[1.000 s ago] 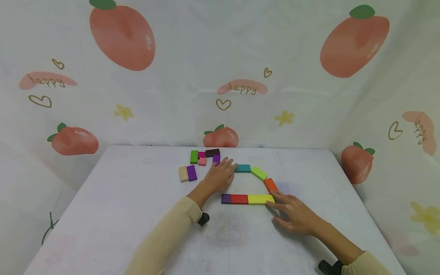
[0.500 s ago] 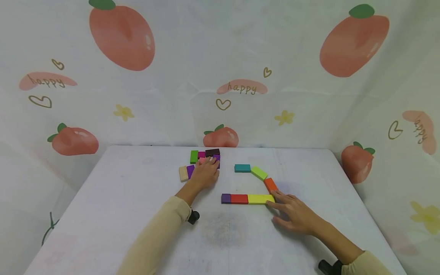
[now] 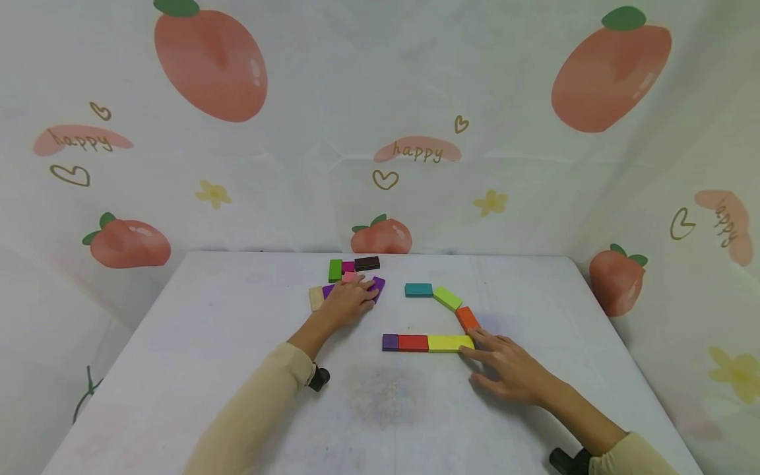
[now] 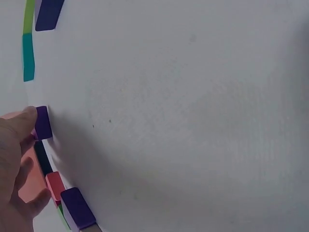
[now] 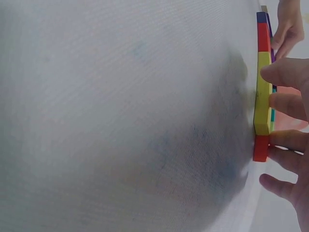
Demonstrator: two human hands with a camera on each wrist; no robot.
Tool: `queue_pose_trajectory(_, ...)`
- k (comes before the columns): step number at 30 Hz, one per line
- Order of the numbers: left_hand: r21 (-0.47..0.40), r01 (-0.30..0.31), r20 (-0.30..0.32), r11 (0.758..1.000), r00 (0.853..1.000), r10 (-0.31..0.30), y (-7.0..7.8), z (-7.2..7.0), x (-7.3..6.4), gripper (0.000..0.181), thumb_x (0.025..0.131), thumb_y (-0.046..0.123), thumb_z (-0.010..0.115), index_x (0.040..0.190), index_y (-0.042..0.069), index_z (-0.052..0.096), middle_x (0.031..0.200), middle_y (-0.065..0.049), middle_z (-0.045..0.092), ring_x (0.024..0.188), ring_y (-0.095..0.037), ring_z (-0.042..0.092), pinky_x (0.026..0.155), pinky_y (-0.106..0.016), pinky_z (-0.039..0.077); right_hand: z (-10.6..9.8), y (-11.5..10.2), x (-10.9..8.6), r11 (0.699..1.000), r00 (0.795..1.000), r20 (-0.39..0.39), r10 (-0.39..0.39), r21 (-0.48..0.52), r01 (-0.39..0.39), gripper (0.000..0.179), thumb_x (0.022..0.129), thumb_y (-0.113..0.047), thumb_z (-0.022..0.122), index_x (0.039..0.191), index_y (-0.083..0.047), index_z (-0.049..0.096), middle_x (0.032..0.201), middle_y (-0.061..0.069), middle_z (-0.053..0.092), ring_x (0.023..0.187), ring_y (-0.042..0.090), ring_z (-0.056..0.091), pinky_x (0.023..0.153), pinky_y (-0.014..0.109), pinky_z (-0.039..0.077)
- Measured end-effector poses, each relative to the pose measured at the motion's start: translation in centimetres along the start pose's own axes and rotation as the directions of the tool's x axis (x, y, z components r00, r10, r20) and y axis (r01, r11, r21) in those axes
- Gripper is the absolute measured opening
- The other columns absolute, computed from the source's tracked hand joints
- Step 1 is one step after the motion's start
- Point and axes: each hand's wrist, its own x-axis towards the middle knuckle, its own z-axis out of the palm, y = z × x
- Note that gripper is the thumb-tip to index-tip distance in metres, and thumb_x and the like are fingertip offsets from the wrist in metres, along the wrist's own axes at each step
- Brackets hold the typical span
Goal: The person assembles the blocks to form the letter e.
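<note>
My left hand pinches a purple block between thumb and fingertip at the back middle of the table; the block lies at a slant. Around that hand sit a pink block, a magenta block, a black block, a green block, a beige block and a second purple block, partly covered. My right hand rests with spread, fairly straight fingers at the right end of a yellow block and by the orange block.
Left of the yellow block, a red block and a small dark purple block continue the straight row. A lime block and a teal block curve back from the orange one. A printed cloth hangs behind the white table.
My left hand has moved left from near the teal block to the loose blocks. The purple block has turned and come slightly away from the black one. The right hand stays put.
</note>
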Motion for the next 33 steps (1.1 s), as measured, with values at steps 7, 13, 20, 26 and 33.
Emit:
queue_pose_trajectory(7,-0.07,-0.04,-0.037,0.997,0.999,0.038,-0.1,0.3,0.0,0.033,0.097,0.021,0.065,0.129,0.013,0.066,0.145,-0.01,0.054,0.144,-0.034,0.036,0.113,-0.063,0.027,0.0,0.0,0.0,1.0,1.0,0.001,0.002,-0.004,-0.002,0.047,0.086,-0.028,0.075,0.129,-0.012,0.068,0.143,0.02,0.053,0.129,0.037,0.053,0.096,0.06,0.047)
queue_pose_trajectory(13,-0.107,-0.087,-0.078,0.99,0.994,0.079,0.1,0.5,-0.1,0.031,0.095,0.016,0.068,0.125,0.01,0.069,0.141,-0.011,0.057,0.141,-0.035,0.04,0.112,-0.061,0.03,0.0,-0.1,0.0,1.0,1.0,0.005,0.01,-0.009,-0.01,0.047,0.086,-0.028,0.075,0.13,-0.013,0.068,0.143,0.02,0.053,0.128,0.036,0.053,0.096,0.059,0.048)
queue_pose_trajectory(20,-0.169,-0.121,-0.052,0.978,0.992,0.114,0.4,0.4,0.1,0.032,0.094,0.013,0.068,0.126,0.01,0.067,0.142,-0.01,0.057,0.142,-0.034,0.039,0.111,-0.061,0.031,-0.1,-0.1,0.0,1.0,1.0,0.01,0.013,-0.005,-0.013,0.047,0.086,-0.028,0.075,0.13,-0.013,0.068,0.143,0.02,0.053,0.128,0.036,0.053,0.096,0.059,0.047)
queue_pose_trajectory(26,-0.163,-0.133,-0.014,0.978,0.991,0.132,0.7,0.3,0.4,0.033,0.095,0.014,0.068,0.127,0.011,0.066,0.142,-0.006,0.057,0.142,-0.031,0.04,0.112,-0.057,0.033,-0.1,-0.1,0.0,1.0,0.999,0.026,0.026,0.013,-0.026,0.047,0.087,-0.029,0.074,0.131,-0.012,0.067,0.144,0.02,0.052,0.13,0.037,0.052,0.097,0.06,0.046)
queue_pose_trajectory(33,-0.141,-0.153,-0.023,0.978,0.988,0.152,0.9,0.4,0.5,0.032,0.095,0.013,0.067,0.127,0.011,0.067,0.141,-0.006,0.058,0.142,-0.032,0.04,0.11,-0.057,0.035,-0.1,-0.2,0.1,0.999,0.999,0.03,0.034,0.006,-0.034,0.047,0.087,-0.029,0.074,0.131,-0.013,0.068,0.144,0.019,0.052,0.129,0.037,0.053,0.097,0.06,0.047)
